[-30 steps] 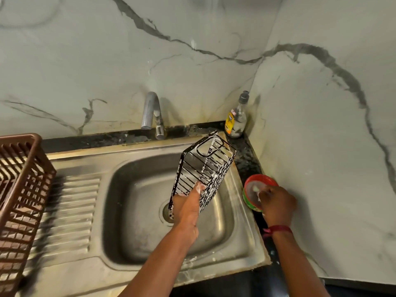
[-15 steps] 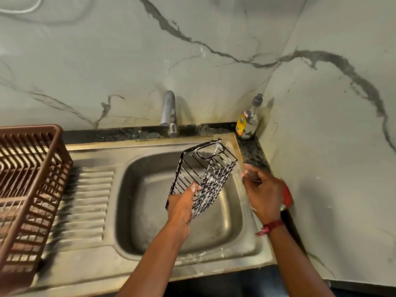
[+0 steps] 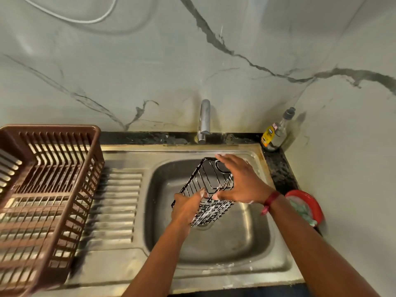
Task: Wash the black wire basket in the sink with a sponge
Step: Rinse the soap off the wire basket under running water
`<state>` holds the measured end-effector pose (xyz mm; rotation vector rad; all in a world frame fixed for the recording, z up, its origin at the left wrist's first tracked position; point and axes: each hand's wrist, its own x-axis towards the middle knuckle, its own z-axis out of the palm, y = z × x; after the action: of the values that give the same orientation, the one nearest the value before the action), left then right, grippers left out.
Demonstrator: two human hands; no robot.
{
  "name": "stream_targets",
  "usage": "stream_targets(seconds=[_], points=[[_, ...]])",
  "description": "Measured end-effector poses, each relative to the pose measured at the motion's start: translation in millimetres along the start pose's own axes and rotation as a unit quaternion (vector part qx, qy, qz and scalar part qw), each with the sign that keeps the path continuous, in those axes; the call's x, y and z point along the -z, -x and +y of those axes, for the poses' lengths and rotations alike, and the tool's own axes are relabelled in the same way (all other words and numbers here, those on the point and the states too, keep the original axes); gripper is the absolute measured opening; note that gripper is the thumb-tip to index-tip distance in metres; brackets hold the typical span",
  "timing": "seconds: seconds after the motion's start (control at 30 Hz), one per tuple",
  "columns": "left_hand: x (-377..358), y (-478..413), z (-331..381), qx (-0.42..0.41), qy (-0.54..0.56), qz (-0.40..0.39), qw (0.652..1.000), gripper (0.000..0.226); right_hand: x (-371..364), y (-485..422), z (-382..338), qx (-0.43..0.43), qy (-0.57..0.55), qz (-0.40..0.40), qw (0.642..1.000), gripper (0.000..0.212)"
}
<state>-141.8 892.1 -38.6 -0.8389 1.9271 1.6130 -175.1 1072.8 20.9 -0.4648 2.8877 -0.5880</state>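
A pale marble-patterned wall rises behind a steel sink [image 3: 214, 273] set in a dark speckled worktop [image 3: 280, 172]. The black wire basket [image 3: 211, 179] is held tilted in the air over the basin, foam clinging to its lower wires, its near end low above the drain and its far end raised towards the tap [image 3: 204, 118]. The left hand [image 3: 186, 207] grips the near lower corner, thumb pressed on the wires and fingers curled beneath. The right hand [image 3: 242, 181] is spread wide over the far right end, fingers reaching across the upper rim and the thumb against the near side, so the basket sits between both hands. The basin walls stand apart from the basket on every side. Right of the sink, near the side wall, a red dish [image 3: 315, 202] holds a green pad [image 3: 302, 209]. A bottle [image 3: 275, 133] stands in the back corner. A ribbed drainboard [image 3: 115, 200] lies to the left, with a brown plastic rack [image 3: 42, 189] beyond it
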Motion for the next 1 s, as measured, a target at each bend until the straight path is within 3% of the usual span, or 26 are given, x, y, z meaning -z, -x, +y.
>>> stream_targets(seconds=[0.17,0.3,0.43,0.53,0.67,0.73,0.8,0.9,0.93,1.0], points=[[9.1,-21.8,-5.1,0.008,0.009,-0.055,0.998,0.061,-1.1,-20.1,-0.2,-0.012,-0.014,-0.022,1.0,0.113],[9.8,-39.0,-15.2,0.023,0.031,-0.111,0.993,0.068,-2.0,-24.7,-3.2,0.018,0.007,-0.038,0.999,0.107],[19.7,-42.5,-19.9,0.046,0.152,-0.173,0.972,0.077,-8.4,-19.5,-0.7,0.051,0.035,-0.051,0.997,0.102],[27.9,-62.3,-32.3,0.075,0.223,-0.144,0.961,0.049,-18.7,-11.9,10.1,0.083,0.07,-0.05,0.993,0.101],[29.5,-97.6,-43.8,0.127,0.223,-0.006,0.966,0.029,-22.8,-4.8,27.5,0.092,0.01,-0.025,0.995,0.101],[26.1,-105.6,-44.1,0.126,0.182,0.046,0.974,0.034,-18.0,-3.4,31.7,0.087,-0.018,-0.017,0.996,0.099],[24.0,-109.2,-42.5,0.129,0.198,0.037,0.971,0.051,-10.3,-1.4,33.6,0.087,-0.047,-0.016,0.995,0.099],[26.1,-122.8,-50.6,0.152,0.203,-0.028,0.967,0.1,6.6,3.9,33.3,0.099,-0.111,-0.008,0.989,0.097],[29.5,-121.2,-52.9,0.158,0.223,-0.073,0.959,0.104,11.9,5.8,33.1,0.106,-0.131,-0.003,0.986,0.095],[32.0,-111.6,-55.7,0.157,0.301,-0.154,0.928,0.083,19.6,10.2,33.6,0.124,-0.148,-0.002,0.981,0.094]])
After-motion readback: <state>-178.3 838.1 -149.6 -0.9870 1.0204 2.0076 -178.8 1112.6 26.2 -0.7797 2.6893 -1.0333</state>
